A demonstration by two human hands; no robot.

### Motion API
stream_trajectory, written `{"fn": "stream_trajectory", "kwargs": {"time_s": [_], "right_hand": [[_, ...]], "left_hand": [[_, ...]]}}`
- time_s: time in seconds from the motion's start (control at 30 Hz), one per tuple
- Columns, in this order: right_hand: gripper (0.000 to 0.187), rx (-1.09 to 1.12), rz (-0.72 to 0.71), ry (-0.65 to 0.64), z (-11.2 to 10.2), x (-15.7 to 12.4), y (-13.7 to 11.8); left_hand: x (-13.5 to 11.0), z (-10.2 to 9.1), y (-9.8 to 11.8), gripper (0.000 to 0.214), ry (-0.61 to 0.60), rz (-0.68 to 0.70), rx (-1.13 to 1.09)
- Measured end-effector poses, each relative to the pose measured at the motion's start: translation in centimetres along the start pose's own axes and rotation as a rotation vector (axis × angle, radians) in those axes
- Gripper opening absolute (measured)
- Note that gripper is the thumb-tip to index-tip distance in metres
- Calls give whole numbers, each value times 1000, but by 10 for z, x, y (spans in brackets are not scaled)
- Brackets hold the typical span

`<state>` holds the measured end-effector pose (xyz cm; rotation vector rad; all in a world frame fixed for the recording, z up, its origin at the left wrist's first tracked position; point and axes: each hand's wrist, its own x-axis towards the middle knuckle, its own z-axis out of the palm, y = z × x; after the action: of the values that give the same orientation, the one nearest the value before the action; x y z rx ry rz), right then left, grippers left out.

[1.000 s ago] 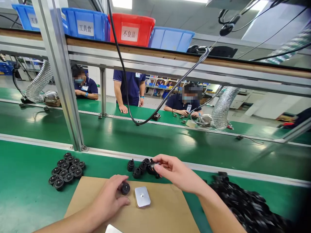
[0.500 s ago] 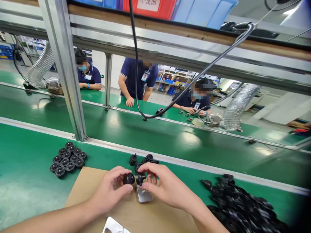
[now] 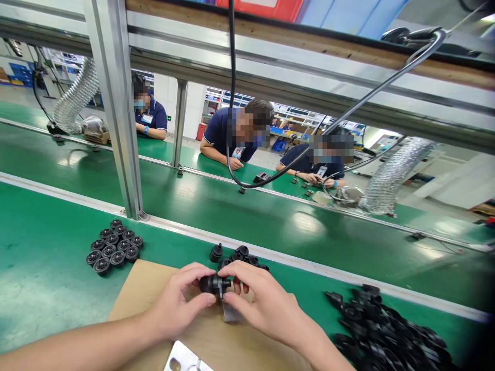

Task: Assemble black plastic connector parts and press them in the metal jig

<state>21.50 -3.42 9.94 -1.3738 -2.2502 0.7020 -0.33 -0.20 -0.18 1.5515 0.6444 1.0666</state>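
**Grip.** A small black fitting (image 3: 214,283) is pinched from both sides. The fingertips of the left hand (image 3: 176,304) are closed on its rounded end, and the fingertips of the right hand (image 3: 263,304) are closed on the opposite end. The fitting is held in the air between the two hands. It appears to consist of two pieces brought end to end, but whether they are fully seated cannot be told, because the joint is covered by the fingers.

**Directly below the grip.** A small metal block (image 3: 231,312) is partly hidden under the right fingers. It lies on a cardboard sheet (image 3: 135,293). The corner of a metal plate (image 3: 185,358) is seen nearer the body than the grip.

**Around the grip.**
- Just beyond the fingers, a loose cluster of black pieces (image 3: 242,253) lies on the green bench (image 3: 46,257).
- Well to the left, a tidy group of round black parts (image 3: 114,246) is set out in rows.
- Well to the right, a large heap of black parts (image 3: 382,330) is piled.

**Hazards, as judged.**
- A skewed joint is considered likely if the two ends are pressed together off-axis, since only fingertips guide them.
- A slip is considered possible, because the fitting is small and smooth. A dropped piece could strike the block and bounce into the nearby cluster, where it would be hard to tell apart from the others.
- The rows to the left could be disturbed by a sweep of the left forearm.
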Motion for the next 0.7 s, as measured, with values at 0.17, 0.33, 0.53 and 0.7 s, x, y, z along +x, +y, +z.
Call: {"fn": "stream_trajectory", "kwargs": {"time_s": [0.17,0.33,0.53,0.7], "right_hand": [[35,-13,-10,-2,2,-1,0],[35,-52,-34,8,4,-1,1],[36,-51,-117,26,5,0,2],[35,-59,-173,34,5,1,3]], "left_hand": [[1,0,0,29,-8,32,14],[1,0,-3,33,5,-9,22],[-2,0,-2,36,27,-87,14],[0,1,1,36,43,-120,-57]]}}
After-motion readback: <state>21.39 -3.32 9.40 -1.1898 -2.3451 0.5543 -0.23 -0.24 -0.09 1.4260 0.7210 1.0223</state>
